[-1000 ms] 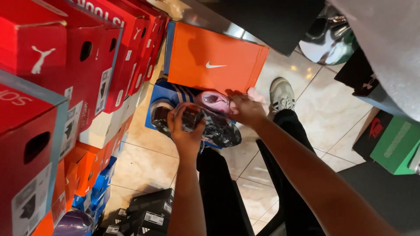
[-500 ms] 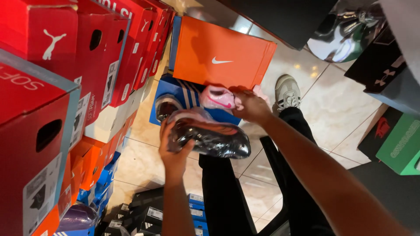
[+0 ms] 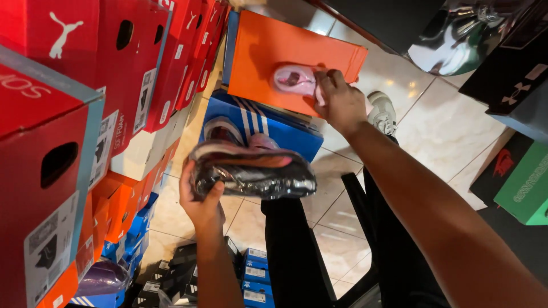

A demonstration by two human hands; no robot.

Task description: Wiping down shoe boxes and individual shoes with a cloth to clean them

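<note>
My left hand (image 3: 201, 201) grips a dark shoe wrapped in shiny clear plastic (image 3: 254, 171) and holds it level in front of me, above my legs. My right hand (image 3: 338, 98) reaches forward and holds a small pink shoe (image 3: 294, 78) against the lid of an orange shoebox (image 3: 268, 43). Just below that lies a blue shoebox with white stripes (image 3: 279, 128), partly hidden behind the wrapped shoe.
Stacked red shoeboxes (image 3: 142, 51) form a wall on the left, with orange and blue boxes (image 3: 123, 217) below. Black boxes and small blue boxes (image 3: 254, 274) lie on the tiled floor (image 3: 434, 137). A green box (image 3: 528, 182) and dark boxes stand at right.
My left hand lifted the plastic-wrapped shoe out and toward me. My right hand carried the pink shoe up from the blue box onto the orange box's lid.
</note>
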